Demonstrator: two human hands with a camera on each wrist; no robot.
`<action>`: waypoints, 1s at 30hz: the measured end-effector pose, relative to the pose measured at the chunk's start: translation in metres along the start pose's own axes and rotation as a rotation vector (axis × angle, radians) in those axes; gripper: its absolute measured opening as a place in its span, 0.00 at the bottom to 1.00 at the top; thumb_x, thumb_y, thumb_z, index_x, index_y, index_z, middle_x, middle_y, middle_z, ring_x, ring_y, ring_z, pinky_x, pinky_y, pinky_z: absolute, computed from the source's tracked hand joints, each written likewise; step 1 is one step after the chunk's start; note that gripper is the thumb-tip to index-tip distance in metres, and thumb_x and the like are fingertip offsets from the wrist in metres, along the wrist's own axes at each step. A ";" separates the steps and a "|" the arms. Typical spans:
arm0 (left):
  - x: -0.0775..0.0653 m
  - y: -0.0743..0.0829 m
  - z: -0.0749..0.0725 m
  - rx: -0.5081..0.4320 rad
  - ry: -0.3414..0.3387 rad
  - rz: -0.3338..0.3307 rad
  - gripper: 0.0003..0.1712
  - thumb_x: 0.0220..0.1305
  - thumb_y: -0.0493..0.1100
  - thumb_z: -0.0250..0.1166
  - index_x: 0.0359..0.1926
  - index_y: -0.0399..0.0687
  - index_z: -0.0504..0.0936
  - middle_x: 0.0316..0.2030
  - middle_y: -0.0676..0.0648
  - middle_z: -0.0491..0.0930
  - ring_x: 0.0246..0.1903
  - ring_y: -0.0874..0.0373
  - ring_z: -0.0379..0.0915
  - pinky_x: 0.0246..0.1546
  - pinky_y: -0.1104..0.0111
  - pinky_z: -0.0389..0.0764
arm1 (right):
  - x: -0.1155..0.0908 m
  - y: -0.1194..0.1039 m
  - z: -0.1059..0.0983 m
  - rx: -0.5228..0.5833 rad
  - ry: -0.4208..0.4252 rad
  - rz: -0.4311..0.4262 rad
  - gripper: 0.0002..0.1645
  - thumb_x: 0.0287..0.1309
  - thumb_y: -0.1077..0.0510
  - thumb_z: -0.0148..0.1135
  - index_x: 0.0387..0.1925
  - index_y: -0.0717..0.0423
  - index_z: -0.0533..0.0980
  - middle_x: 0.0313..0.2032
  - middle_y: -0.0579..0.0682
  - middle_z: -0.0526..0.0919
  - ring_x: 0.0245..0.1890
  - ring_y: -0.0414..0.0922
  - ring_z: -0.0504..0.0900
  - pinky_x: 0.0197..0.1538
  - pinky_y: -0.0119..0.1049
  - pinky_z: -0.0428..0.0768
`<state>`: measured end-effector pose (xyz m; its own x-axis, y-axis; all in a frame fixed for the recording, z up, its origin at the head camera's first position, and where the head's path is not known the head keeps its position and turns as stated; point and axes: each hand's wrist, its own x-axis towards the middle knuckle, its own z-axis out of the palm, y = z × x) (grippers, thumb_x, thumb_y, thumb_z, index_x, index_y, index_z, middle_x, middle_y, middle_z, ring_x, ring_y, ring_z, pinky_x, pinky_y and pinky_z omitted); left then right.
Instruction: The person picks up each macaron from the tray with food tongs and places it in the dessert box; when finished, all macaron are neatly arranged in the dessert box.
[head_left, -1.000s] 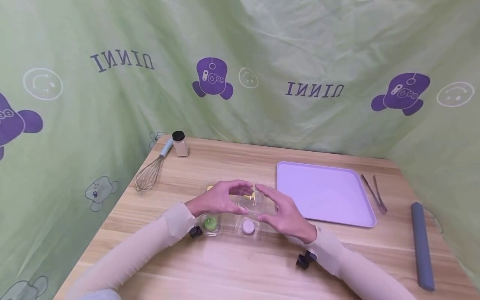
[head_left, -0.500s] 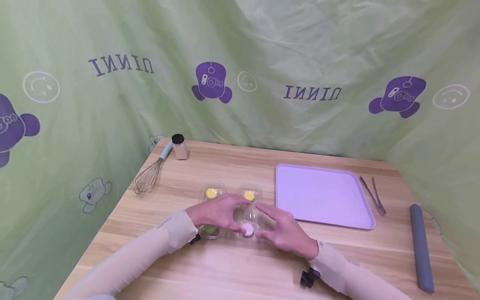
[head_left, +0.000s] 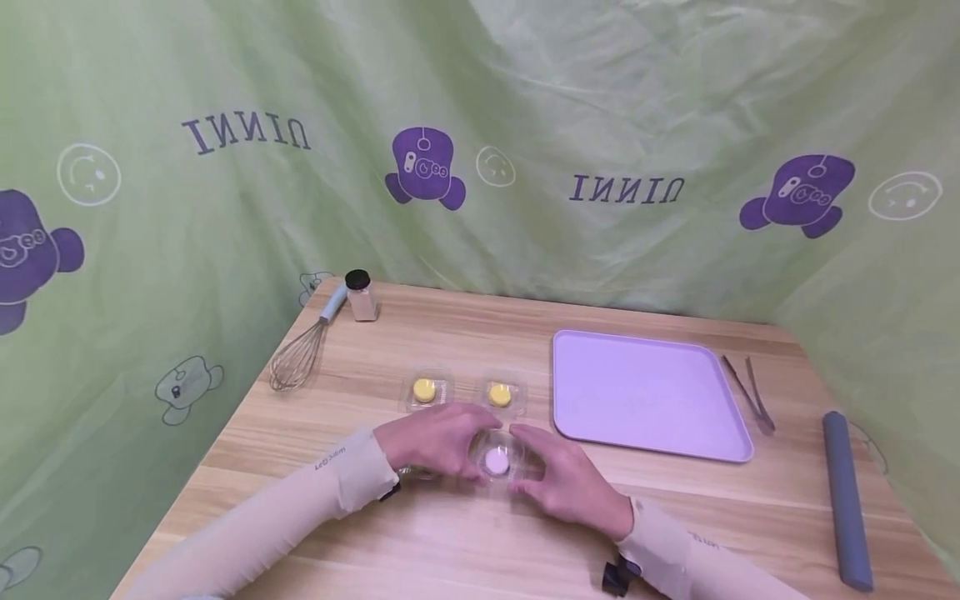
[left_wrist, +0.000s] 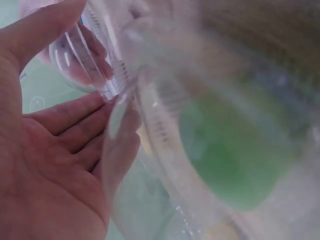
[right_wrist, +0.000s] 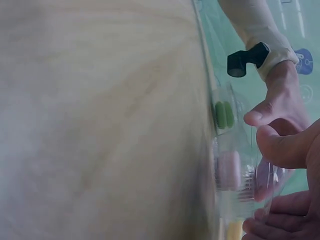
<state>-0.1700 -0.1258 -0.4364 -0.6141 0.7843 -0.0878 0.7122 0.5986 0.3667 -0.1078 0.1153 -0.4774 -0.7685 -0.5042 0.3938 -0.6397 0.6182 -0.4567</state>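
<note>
Both hands hold a clear plastic dome lid (right_wrist: pixel 274 176) between them, directly over a pink macaron (head_left: pixel 497 461) in its clear tray. My left hand (head_left: pixel 444 442) grips the lid's left side with thumb and fingers, as the left wrist view shows. On the opposite side my right hand (head_left: pixel 567 477) pinches the rim. Whether the lid is seated on the tray cannot be told. A green macaron (right_wrist: pixel 224 115) in a clear container sits beside the pink one, hidden behind the left hand in the head view. Farther back, two yellow macarons (head_left: pixel 423 390) lie in clear containers.
A lilac tray (head_left: pixel 648 396) lies to the right, with tongs (head_left: pixel 750 393) beside it and a grey-blue rolling pin (head_left: pixel 847 500) at the table's right edge. At the back left are a whisk (head_left: pixel 300 354) and a black-capped jar (head_left: pixel 362 297). A green curtain hangs behind.
Both hands have come nearer the body and lowered, bringing the clear lid from in front of the right yellow macaron to over the pink one. The yellow macarons are now uncovered to view.
</note>
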 end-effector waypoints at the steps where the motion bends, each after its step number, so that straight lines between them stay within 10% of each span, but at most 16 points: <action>1: 0.000 0.001 0.001 0.006 -0.008 0.001 0.45 0.47 0.58 0.79 0.65 0.48 0.77 0.62 0.49 0.81 0.62 0.54 0.77 0.64 0.61 0.81 | -0.001 0.000 0.001 -0.005 -0.004 -0.006 0.46 0.41 0.49 0.82 0.62 0.62 0.76 0.60 0.58 0.83 0.61 0.52 0.82 0.65 0.46 0.81; 30: 0.000 0.017 0.010 0.046 0.037 -0.104 0.41 0.38 0.59 0.84 0.52 0.46 0.81 0.45 0.50 0.86 0.40 0.60 0.83 0.44 0.70 0.86 | 0.021 0.008 -0.012 0.000 -0.291 0.029 0.46 0.49 0.49 0.78 0.68 0.61 0.72 0.66 0.56 0.78 0.67 0.51 0.78 0.70 0.44 0.77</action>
<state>-0.1552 -0.1139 -0.4392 -0.6972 0.7113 -0.0889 0.6579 0.6842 0.3148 -0.1291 0.1173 -0.4631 -0.7583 -0.6378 0.1351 -0.6171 0.6354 -0.4642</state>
